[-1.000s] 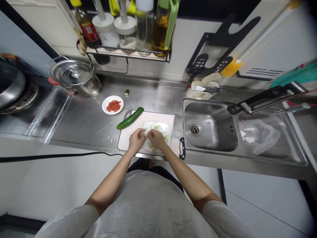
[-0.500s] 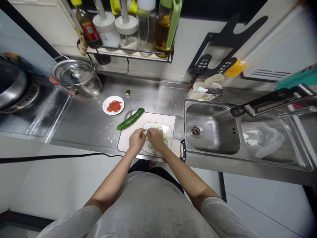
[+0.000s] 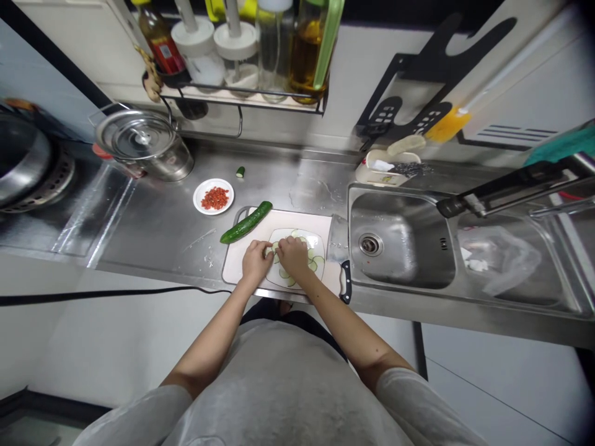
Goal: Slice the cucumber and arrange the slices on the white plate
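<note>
A white, roughly square plate (image 3: pixel 317 280) lies on a pale cutting board (image 3: pixel 235 263), with several thin cucumber slices (image 3: pixel 317 263) arranged round it. Over the plate's left side, my left hand (image 3: pixel 255 260) has its thumb and forefinger curled at a pale slice. My right hand (image 3: pixel 292 257) is close beside it, palm down, fingers bent onto the same slice; its fingertips are partly hidden. A dark green cucumber (image 3: pixel 246 223) rests across the board's upper left corner. At the board's right lies a cleaver (image 3: pixel 345 282) with a black riveted handle, its blade partly out of sight.
A small white dish (image 3: pixel 214 197) of chopped red pieces and a cucumber end (image 3: pixel 240 171) sit behind the board. To the left are a lidded steel pot (image 3: pixel 144 145) and a wok (image 3: pixel 23 158). A sink (image 3: pixel 400 241) with a faucet (image 3: pixel 511 189) is on the right.
My left thumb and forefinger have parted slightly, and my right hand has shifted a little on the plate. The whole view has moved slightly; the other items keep their places.
</note>
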`<state>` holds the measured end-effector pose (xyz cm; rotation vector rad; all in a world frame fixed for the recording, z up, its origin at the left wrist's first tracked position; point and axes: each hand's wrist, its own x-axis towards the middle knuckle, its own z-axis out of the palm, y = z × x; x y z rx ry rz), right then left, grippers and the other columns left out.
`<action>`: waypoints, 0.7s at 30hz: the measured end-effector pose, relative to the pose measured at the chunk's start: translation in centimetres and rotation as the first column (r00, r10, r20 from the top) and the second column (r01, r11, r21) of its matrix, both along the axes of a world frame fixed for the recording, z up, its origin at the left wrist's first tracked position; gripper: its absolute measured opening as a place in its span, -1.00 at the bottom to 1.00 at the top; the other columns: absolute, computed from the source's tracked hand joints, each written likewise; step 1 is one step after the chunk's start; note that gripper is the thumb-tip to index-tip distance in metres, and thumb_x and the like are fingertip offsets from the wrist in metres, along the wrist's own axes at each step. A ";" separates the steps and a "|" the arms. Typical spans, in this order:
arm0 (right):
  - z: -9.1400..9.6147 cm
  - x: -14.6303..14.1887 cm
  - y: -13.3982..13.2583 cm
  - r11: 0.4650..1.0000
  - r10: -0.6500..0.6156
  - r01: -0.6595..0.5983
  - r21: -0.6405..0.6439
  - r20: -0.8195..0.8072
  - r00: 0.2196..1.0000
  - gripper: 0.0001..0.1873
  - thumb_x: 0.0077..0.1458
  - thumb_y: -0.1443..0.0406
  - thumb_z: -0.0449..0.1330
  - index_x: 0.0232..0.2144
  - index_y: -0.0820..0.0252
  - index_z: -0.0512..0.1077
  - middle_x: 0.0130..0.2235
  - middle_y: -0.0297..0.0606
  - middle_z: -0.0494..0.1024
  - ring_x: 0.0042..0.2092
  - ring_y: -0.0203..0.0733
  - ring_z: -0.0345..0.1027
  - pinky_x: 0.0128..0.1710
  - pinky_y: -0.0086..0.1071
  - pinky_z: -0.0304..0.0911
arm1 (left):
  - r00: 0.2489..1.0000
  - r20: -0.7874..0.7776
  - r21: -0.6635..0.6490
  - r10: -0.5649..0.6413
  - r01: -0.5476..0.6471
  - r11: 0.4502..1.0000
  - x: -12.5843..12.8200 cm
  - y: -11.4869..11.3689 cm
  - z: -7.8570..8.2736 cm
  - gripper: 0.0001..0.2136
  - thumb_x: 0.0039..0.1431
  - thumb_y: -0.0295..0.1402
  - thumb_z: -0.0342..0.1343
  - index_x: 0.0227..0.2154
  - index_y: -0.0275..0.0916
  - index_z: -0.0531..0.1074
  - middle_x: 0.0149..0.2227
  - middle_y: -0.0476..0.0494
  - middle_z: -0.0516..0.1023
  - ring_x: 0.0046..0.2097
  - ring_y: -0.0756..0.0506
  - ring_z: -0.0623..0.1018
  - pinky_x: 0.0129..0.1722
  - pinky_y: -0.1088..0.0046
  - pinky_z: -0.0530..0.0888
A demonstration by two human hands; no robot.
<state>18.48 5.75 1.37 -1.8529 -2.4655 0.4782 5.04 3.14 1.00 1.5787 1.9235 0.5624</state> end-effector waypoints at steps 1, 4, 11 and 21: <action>0.0 0.1 -0.1 1.000 -0.010 0.010 0.002 -0.002 1.000 -0.75 0.26 0.22 -0.01 -0.23 0.20 0.42 -0.19 -0.12 0.42 -0.13 -0.05 0.16 -0.21 -0.24 -0.07 | 0.999 0.033 0.010 -0.001 0.000 1.000 -0.1 0.0 0.0 -0.80 0.09 -0.35 0.10 -0.20 -0.16 0.48 -0.25 -0.09 0.42 -0.29 -0.04 0.43 -0.22 0.42 0.36; 0.3 0.5 -0.3 0.999 -0.050 0.050 0.003 0.004 0.999 -0.72 0.28 0.24 -0.07 -0.22 0.20 0.42 -0.20 -0.10 0.41 -0.15 -0.06 0.16 -0.22 -0.25 -0.06 | 0.995 0.094 0.028 0.014 -0.016 0.999 -0.4 0.0 0.0 -0.81 0.09 -0.35 0.09 -0.22 -0.18 0.49 -0.24 -0.10 0.43 -0.31 -0.03 0.43 -0.22 0.42 0.37; 0.8 1.4 -1.1 0.998 -0.055 0.055 0.013 -0.022 0.998 -0.71 0.29 0.27 -0.08 -0.25 0.21 0.43 -0.22 -0.11 0.43 -0.17 -0.09 0.16 -0.24 -0.27 -0.03 | 0.996 0.048 0.039 0.077 -0.079 0.996 -1.1 -0.1 0.1 -0.84 0.08 -0.32 0.10 -0.28 -0.19 0.49 -0.25 -0.09 0.44 -0.34 -0.02 0.42 -0.23 0.42 0.35; 0.0 1.0 -2.3 0.997 -0.010 0.012 0.072 -0.032 0.999 -0.72 0.27 0.31 -0.06 -0.17 0.14 0.46 -0.23 -0.13 0.42 -0.17 -0.08 0.15 -0.22 -0.27 -0.04 | 0.997 -0.068 0.035 -0.026 0.028 0.999 -0.2 0.1 0.5 -0.88 0.08 -0.28 0.15 -0.32 -0.16 0.49 -0.24 -0.10 0.44 -0.19 -0.09 0.43 -0.19 0.41 0.33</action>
